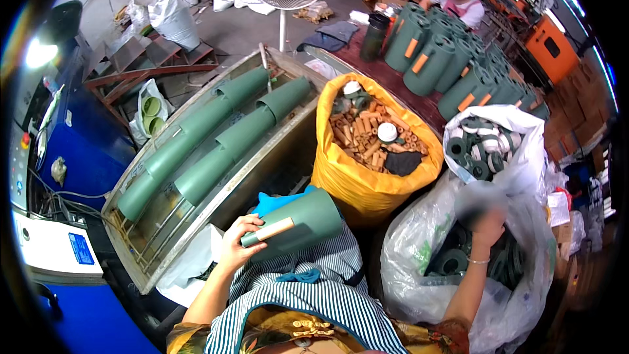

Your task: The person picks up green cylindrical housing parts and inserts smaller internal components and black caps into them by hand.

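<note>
A green cylinder (308,223) slants across the front of the person's striped apron (341,262), beside the right-hand edge of the long trough (216,206), and of the two hands the left hand (241,241) is curled partway closed on its left end, by the orange strip (276,229). Over at the far rim of the clear plastic bag (413,249), the right hand (489,228) is raised, but a blur hides the fingertips and I can't tell its opening or grip. A yellow sack (357,190) stands near the tabletop's (378,73) near edge.
</note>
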{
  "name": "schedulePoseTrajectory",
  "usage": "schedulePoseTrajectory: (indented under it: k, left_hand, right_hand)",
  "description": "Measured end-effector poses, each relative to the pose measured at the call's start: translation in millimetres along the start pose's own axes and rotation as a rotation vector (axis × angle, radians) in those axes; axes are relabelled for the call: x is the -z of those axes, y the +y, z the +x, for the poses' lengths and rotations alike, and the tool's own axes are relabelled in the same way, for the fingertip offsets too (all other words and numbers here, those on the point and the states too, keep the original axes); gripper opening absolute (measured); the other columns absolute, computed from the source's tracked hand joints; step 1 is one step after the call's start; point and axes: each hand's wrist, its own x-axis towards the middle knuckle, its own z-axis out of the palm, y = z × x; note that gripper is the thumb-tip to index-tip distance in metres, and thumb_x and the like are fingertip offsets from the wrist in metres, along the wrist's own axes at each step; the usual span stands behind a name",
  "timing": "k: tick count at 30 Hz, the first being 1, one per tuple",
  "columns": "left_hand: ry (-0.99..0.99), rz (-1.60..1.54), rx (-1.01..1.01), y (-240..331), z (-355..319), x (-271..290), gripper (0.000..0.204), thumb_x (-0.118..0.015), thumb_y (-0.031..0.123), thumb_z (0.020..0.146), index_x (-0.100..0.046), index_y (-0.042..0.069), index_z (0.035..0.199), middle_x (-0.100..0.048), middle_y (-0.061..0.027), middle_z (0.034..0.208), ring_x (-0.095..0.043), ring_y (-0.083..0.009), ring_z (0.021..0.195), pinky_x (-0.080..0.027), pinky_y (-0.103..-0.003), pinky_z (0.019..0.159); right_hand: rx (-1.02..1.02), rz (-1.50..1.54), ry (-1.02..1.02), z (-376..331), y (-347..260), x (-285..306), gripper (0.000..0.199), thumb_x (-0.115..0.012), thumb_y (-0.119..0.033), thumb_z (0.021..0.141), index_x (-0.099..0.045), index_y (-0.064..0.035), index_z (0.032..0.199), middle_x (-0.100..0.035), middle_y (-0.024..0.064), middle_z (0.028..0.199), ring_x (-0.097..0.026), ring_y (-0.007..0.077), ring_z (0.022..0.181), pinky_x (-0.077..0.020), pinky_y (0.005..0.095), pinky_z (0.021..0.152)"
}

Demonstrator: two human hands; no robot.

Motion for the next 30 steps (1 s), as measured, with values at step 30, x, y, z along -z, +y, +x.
schedulePoseTrajectory:
  k: [30]
  left_hand:
    - [0.632,-0.493,0.172,22,-27,59,0.043,-0.075,0.038,0.087,-0.056,0.003,0.102,-0.066,-0.0124,0.101,-0.059,-0.0203,0.098,-0.044,-0.034,0.092]
  right_hand:
    - [0.776,1.831,-0.268,-154,-299,170,0.050,-0.056,-0.031,0.100,-0.052,-0.0005,0.139,-0.055,0.0119,0.105,-0.057,0.0234,0.090,-0.0457,0.0333,0.083]
